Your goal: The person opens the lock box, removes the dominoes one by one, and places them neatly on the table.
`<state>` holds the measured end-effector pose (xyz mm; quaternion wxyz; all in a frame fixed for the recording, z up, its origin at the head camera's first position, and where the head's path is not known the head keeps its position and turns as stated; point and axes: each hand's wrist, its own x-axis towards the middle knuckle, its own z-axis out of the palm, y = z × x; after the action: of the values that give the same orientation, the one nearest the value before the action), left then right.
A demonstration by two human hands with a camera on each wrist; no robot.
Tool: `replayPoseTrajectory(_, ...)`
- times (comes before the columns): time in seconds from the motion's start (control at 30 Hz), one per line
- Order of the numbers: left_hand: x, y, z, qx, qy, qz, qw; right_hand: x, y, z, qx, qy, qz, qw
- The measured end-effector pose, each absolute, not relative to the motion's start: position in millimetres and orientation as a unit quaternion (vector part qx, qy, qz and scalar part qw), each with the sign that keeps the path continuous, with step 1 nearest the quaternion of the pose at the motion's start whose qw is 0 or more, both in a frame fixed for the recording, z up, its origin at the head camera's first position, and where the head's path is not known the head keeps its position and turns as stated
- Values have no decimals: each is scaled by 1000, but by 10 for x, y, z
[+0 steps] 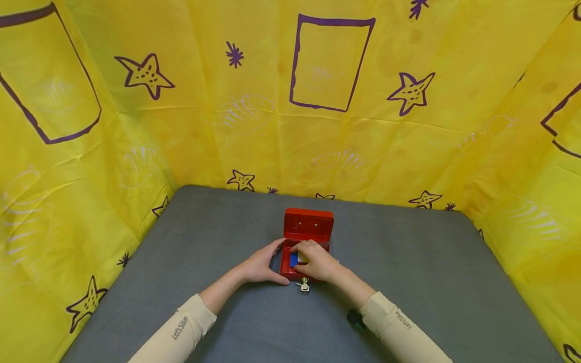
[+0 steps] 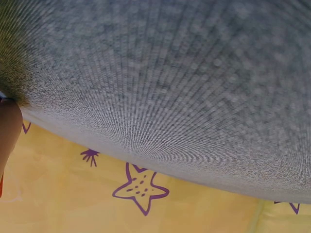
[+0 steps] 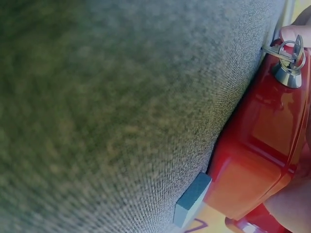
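A red metal cash box (image 1: pixel 285 269) sits on the grey table with its lid (image 1: pixel 308 224) raised. Curved round the box's left side, my left hand (image 1: pixel 260 264) holds it, thumb at the front corner and fingers toward the back. My right hand (image 1: pixel 317 261) reaches down into the box from the right with bent fingers. Between its thumb and fingers show a blue piece (image 1: pixel 293 259) and a pale yellowish piece (image 1: pixel 302 257); I cannot tell whether it grips either. Keys on a ring (image 3: pixel 294 53) hang from the front lock (image 3: pixel 287 75).
A blue-green block (image 3: pixel 192 201) lies on the table close by the box's right side. Near the right sleeve is a small dark object (image 1: pixel 356 319), partly covered by the arm. Yellow patterned cloth (image 1: pixel 254 136) walls the table's back and sides.
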<state>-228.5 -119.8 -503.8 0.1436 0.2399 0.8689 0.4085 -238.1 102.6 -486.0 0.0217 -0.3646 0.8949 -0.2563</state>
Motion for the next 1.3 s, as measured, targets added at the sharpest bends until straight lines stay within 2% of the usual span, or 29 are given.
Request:
replayPoseTrajectory(0.13, -2295, -1200, -5055, 247, 869, 405, 140, -2383, 1023, -4872, -373, 893, -250, 16)
replayPoseTrajectory(0.37, -2298, -1195, -5060, 246, 868, 408, 142, -2376, 1005, -4835, -371, 891, -259, 40)
replayPoseTrajectory(1.0, -2283, -1198, -5030, 238, 869, 408, 144, -2424, 993, -4849, -403, 881, -245, 39)
replayPoseTrajectory(1.3, -2287, -1201, -5036, 234, 872, 405, 147, -2409, 1014, -4828, -388, 879, -274, 45)
